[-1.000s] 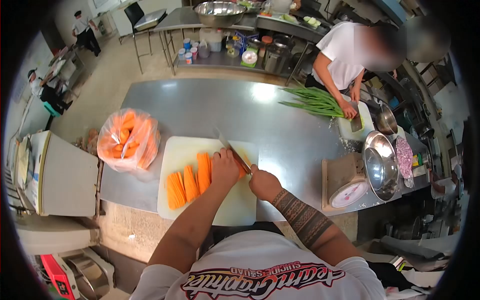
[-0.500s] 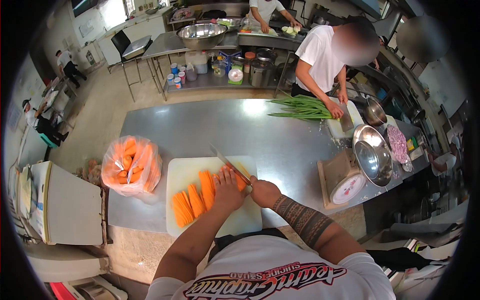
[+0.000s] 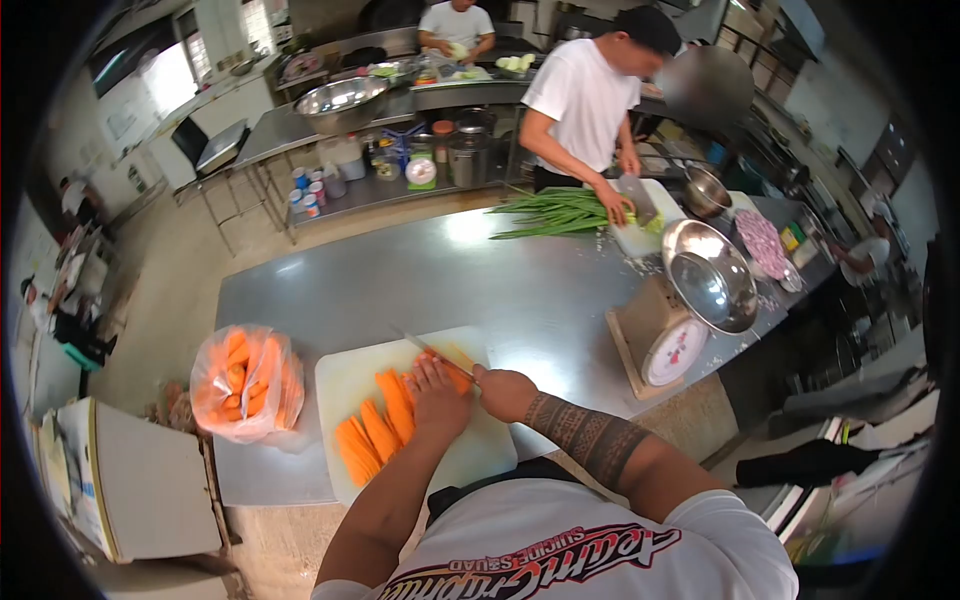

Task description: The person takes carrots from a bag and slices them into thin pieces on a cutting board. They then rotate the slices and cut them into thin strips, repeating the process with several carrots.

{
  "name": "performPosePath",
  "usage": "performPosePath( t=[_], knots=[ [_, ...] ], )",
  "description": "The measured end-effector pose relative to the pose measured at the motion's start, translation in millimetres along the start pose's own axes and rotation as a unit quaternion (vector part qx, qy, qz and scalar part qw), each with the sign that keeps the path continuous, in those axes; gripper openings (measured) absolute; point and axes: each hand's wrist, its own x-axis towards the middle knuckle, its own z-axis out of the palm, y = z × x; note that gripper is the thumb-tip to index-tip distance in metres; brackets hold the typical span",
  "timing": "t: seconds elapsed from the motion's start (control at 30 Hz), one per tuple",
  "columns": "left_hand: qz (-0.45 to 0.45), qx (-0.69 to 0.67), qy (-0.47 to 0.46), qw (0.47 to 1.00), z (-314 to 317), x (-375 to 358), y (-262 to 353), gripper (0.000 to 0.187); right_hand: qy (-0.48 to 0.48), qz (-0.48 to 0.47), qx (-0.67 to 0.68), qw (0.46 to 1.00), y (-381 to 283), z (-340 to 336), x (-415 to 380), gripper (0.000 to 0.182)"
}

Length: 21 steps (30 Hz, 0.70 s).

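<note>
My right hand [image 3: 507, 393] is closed round the handle of a kitchen knife [image 3: 414, 341], whose blade points up and to the left. Just left of the blade, my left hand [image 3: 438, 400] presses down on a carrot, fingers bent over it and holding it against the board. Orange carrot slices [image 3: 372, 432] lie in fanned rows on the white cutting board [image 3: 345, 385], left of that hand. The carrot under my fingers is mostly hidden. A clear plastic bag [image 3: 283, 408] full of peeled carrots [image 3: 237, 378] stands left of the board.
A scale [image 3: 640, 350] with a metal bowl [image 3: 712, 275] stands to the right on the steel table [image 3: 370, 280]. Across it, a co-worker [image 3: 585, 110] cuts long green vegetables [image 3: 555, 212] on another board. A second co-worker [image 3: 455, 30] works at the back counter.
The camera view has turned and shifted, so the table and co-workers appear farther left. My hands keep their places at the carrot and knife. The co-worker's head has risen a little.
</note>
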Motion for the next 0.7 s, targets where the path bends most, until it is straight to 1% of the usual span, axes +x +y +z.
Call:
performPosePath(
  t=[0.1, 0.2, 0.3, 0.4, 0.5, 0.7],
  knots=[
    [0.0, -0.017, -0.011, 1.0, -3.6, -0.6, 0.7, 0.098, 0.006, -0.001, 0.004, 1.0, 2.3, 2.0, 0.7, 0.026],
    [0.001, -0.001, -0.016, 1.0, -6.9, -2.9, 1.9, 0.098, 0.012, -0.006, 0.005, 1.0, 4.5, 5.3, 0.5, 0.026],
    [0.006, -0.01, 0.018, 1.0, 5.1, 0.2, -1.0, 0.101, 0.007, -0.004, 0.001, 1.0, 2.9, 2.8, 0.2, 0.027],
    [0.006, -0.001, 0.018, 1.0, 5.5, -0.1, -1.2, 0.102, 0.002, -0.002, 0.001, 1.0, 0.2, -0.3, 0.0, 0.028],
    [0.003, 0.004, -0.014, 1.0, -3.8, -2.3, 0.2, 0.098, -0.001, 0.001, 0.006, 1.0, 0.2, 0.3, 1.1, 0.027],
    [-0.003, 0.011, -0.024, 1.0, -8.1, -3.9, 3.2, 0.098, -0.024, 0.01, -0.002, 1.0, -3.7, -7.7, -1.5, 0.026]
  ],
)
